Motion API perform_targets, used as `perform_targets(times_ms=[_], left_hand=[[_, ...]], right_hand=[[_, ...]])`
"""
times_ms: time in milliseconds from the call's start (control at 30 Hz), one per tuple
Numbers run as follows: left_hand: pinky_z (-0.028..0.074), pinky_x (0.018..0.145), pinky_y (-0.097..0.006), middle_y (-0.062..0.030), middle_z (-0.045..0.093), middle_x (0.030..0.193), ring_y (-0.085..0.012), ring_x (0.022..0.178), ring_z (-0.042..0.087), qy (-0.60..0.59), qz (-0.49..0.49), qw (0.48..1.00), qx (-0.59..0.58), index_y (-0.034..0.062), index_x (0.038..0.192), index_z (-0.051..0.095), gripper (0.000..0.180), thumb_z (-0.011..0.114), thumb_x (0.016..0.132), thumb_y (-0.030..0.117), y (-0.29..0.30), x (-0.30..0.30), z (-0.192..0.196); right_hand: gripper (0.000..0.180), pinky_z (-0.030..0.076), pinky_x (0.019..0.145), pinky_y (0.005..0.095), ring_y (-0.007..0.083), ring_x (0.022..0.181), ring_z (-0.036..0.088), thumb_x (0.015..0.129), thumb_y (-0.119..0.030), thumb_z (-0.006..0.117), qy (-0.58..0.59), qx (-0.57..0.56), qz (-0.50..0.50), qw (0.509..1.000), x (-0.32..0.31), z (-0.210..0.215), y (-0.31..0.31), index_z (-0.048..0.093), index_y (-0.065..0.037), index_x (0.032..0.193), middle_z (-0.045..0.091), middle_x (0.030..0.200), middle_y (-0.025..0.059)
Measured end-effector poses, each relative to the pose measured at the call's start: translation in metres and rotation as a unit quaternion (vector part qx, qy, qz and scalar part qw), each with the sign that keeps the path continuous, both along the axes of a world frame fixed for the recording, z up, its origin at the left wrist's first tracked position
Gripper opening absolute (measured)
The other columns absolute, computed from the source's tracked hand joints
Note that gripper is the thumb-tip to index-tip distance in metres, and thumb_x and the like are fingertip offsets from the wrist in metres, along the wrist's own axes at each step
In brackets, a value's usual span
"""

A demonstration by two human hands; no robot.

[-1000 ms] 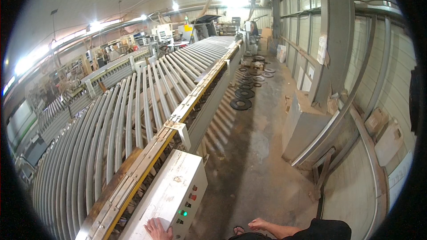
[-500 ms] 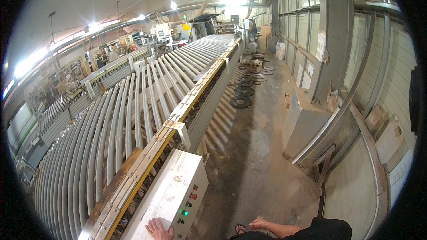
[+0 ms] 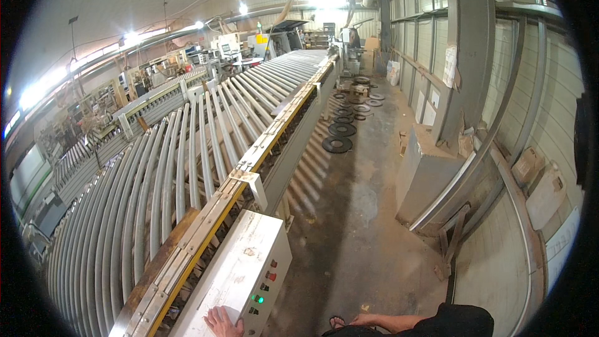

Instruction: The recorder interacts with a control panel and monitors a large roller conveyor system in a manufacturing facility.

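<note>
My left hand (image 3: 223,322) lies on top of a white control box (image 3: 240,253) at the lower edge, fingers spread and holding nothing. The side of this box carries a row of small buttons, among them a lit green button (image 3: 261,300) and a red button (image 3: 271,276). My right hand (image 3: 362,319) hangs low by my dark clothing, close above my sandalled foot (image 3: 337,322). Its fingers are partly hidden, and I see no object in it. Beside the box runs the roller conveyor (image 3: 168,175), edged by a yellow and metal rail (image 3: 212,212).
Black rings or discs (image 3: 337,143) lie in a line on the stained floor (image 3: 349,224) right of the conveyor. A grey column (image 3: 465,56) rises from a wide grey base (image 3: 424,171) along the right wall. Machines (image 3: 284,39) stand at the far end.
My right hand has dropped slightly and drawn in against my dark clothing, so its fingers show less. My left hand stays on the control box.
</note>
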State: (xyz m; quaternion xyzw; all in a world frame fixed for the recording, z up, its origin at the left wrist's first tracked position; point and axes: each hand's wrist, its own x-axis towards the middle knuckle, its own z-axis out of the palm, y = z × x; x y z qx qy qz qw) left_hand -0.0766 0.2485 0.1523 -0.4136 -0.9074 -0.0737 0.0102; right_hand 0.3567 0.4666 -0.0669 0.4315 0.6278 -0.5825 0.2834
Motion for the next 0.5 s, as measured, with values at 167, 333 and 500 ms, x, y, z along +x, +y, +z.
perform_targets(times_ms=[167,333,500], left_hand=[[0.014,0.114,-0.054,-0.0213,0.037,0.144,-0.0363,0.138,0.026,-0.007,0.005,1.000,0.002,0.0030,0.140,0.037,0.075,0.062,0.083,0.045,0.000,0.003,0.005],[0.013,0.114,-0.053,-0.0212,0.036,0.144,-0.0361,0.138,0.026,-0.016,0.006,1.000,0.002,0.0031,0.140,0.036,0.075,0.062,0.083,0.044,0.000,0.003,0.007],[0.013,0.114,-0.053,-0.0206,0.035,0.146,-0.0358,0.138,0.025,-0.015,0.007,1.000,-0.005,0.0038,0.141,0.035,0.075,0.062,0.084,0.043,-0.002,0.001,0.003]], right_hand=[[0.051,0.044,0.091,0.0363,0.0196,0.105,0.057,0.090,-0.045,0.058,0.047,-0.171,-0.079,0.981,0.004,0.015,-0.004,0.063,-0.003,0.119,0.065,0.113,0.0085],[0.056,0.046,0.088,0.0355,0.0181,0.106,0.056,0.093,-0.049,0.053,-0.010,-0.165,-0.074,0.983,-0.005,0.052,-0.005,0.055,-0.007,0.131,0.060,0.120,0.0055],[0.056,0.048,0.089,0.0362,0.0195,0.110,0.055,0.095,-0.047,0.050,0.058,-0.169,-0.022,0.984,0.017,0.076,0.005,0.051,-0.008,0.135,0.057,0.125,0.0068]])
